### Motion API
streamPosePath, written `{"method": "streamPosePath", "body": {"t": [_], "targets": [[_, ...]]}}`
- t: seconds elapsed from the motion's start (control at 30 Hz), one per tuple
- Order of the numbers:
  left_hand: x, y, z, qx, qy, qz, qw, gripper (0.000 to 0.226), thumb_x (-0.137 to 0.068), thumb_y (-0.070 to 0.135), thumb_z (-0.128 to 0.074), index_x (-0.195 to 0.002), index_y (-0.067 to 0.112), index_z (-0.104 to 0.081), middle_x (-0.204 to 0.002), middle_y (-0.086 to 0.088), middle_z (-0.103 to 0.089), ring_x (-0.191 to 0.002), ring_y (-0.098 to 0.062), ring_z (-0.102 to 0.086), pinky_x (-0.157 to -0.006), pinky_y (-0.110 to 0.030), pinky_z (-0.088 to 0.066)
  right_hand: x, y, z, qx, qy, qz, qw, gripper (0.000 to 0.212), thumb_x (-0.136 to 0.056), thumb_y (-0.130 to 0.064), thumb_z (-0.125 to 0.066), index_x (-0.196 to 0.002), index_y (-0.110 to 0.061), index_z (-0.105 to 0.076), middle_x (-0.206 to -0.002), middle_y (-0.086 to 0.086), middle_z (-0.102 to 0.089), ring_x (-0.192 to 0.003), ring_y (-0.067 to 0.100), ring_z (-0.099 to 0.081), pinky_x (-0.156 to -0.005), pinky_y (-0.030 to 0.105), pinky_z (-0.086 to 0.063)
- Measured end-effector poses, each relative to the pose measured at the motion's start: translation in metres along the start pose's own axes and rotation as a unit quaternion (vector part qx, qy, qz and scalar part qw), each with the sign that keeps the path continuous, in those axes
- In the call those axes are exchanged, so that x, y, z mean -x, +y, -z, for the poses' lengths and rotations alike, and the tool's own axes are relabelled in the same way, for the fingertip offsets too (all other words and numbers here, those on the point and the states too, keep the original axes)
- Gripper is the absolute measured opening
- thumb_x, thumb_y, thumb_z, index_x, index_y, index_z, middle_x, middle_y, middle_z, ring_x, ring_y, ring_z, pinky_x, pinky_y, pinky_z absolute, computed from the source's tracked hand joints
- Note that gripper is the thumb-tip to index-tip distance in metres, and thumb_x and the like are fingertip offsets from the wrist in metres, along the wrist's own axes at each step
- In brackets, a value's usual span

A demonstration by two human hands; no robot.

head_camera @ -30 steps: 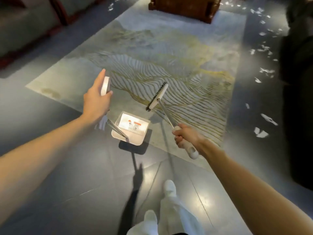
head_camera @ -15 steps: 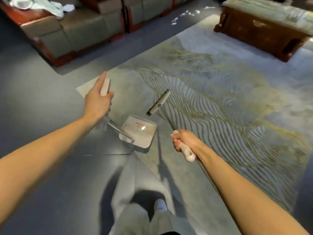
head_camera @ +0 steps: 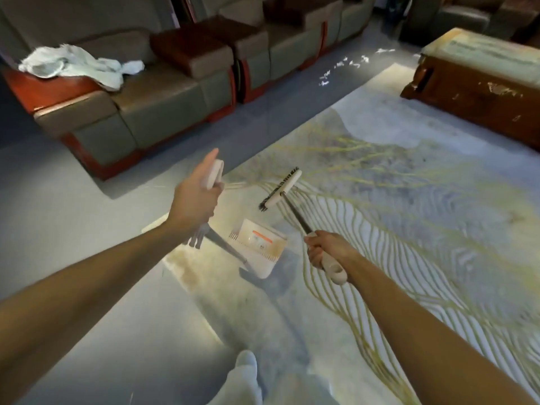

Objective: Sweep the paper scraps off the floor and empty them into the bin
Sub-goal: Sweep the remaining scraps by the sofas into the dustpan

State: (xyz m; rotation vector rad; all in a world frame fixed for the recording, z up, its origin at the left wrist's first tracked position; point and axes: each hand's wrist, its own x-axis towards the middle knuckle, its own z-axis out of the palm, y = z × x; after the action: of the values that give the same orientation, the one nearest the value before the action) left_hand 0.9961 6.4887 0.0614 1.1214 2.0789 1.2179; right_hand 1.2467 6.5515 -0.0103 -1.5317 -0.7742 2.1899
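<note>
My left hand (head_camera: 194,200) grips the white top handle of a long-handled dustpan (head_camera: 260,247), whose white pan hangs low over the rug's near corner. My right hand (head_camera: 324,249) grips the white handle of a small broom; its brush head (head_camera: 280,190) is lifted above the rug, bristles facing left. White paper scraps (head_camera: 344,65) lie on the grey floor far ahead, between the sofas and the rug. No bin is in view.
A patterned rug (head_camera: 409,200) covers the floor to the right. Grey-and-red sofas (head_camera: 163,92) line the back left, with a white cloth (head_camera: 76,65) on one. A wooden coffee table (head_camera: 479,83) stands at the back right. My feet (head_camera: 245,375) are at the bottom.
My view has swung left and up: the scraps at the right have left view, while the sofas and the far scraps have come in. Both hands keep their hold on dustpan and broom.
</note>
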Motion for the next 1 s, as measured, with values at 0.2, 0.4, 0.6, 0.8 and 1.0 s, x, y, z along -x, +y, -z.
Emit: {"method": "streamPosePath", "body": {"t": [0.2,0.4,0.6,0.8,1.0], "targets": [[-0.231,0.007,-0.017,-0.039,-0.005,-0.030,0.999,0.059,-0.098,0.019,-0.053,-0.144,0.050,-0.031,-0.139,-0.007,-0.054,-0.108,-0.034,-0.060,-0.054,-0.020,-0.048,-0.134,-0.144,-0.053,-0.011,0.028,0.011,0.999,0.012,-0.096,0.002,-0.044,-0.090,-0.007,-0.049,-0.051,0.000,-0.046,-0.034,0.004,-0.041,-0.033,0.015,-0.034],[-0.464,0.012,-0.054,-0.045,-0.021,-0.014,0.999,0.061,-0.099,0.018,-0.053,-0.148,0.043,-0.026,-0.152,0.005,-0.038,-0.132,-0.027,-0.045,-0.106,-0.046,-0.043,-0.289,-0.305,-0.090,0.008,0.037,0.006,0.999,0.018,-0.096,0.005,-0.043,-0.086,-0.008,-0.048,-0.047,0.000,-0.049,-0.033,0.003,-0.040,-0.032,0.014,-0.033],[-0.646,-0.005,-0.051,-0.009,0.025,0.044,0.999,0.063,-0.097,0.017,-0.056,-0.143,0.051,-0.030,-0.145,0.003,-0.047,-0.121,-0.031,-0.055,-0.101,-0.050,-0.046,-0.418,-0.447,-0.142,0.120,0.037,0.021,0.992,0.015,-0.093,0.004,-0.049,-0.084,-0.007,-0.046,-0.061,0.007,-0.047,-0.038,0.008,-0.042,-0.036,0.019,-0.037],[-0.808,-0.064,-0.038,0.007,0.062,0.083,0.995,0.062,-0.096,0.018,-0.058,-0.133,0.062,-0.035,-0.123,-0.009,-0.064,-0.077,-0.015,-0.064,-0.073,-0.034,-0.053,-0.563,-0.550,-0.210,0.168,0.010,0.009,0.986,0.016,-0.093,0.004,-0.050,-0.083,-0.007,-0.047,-0.059,0.007,-0.044,-0.035,0.007,-0.041,-0.035,0.019,-0.036],[-0.927,-0.109,-0.015,-0.041,0.044,0.109,0.992,0.059,-0.097,0.018,-0.057,-0.129,0.064,-0.037,-0.127,-0.005,-0.059,-0.082,-0.015,-0.069,-0.065,-0.026,-0.055,-0.680,-0.628,-0.275,0.226,-0.022,0.001,0.974,0.024,-0.093,0.001,-0.053,-0.075,-0.009,-0.042,-0.056,0.008,-0.041,-0.035,0.011,-0.041,-0.037,0.020,-0.037]]}}
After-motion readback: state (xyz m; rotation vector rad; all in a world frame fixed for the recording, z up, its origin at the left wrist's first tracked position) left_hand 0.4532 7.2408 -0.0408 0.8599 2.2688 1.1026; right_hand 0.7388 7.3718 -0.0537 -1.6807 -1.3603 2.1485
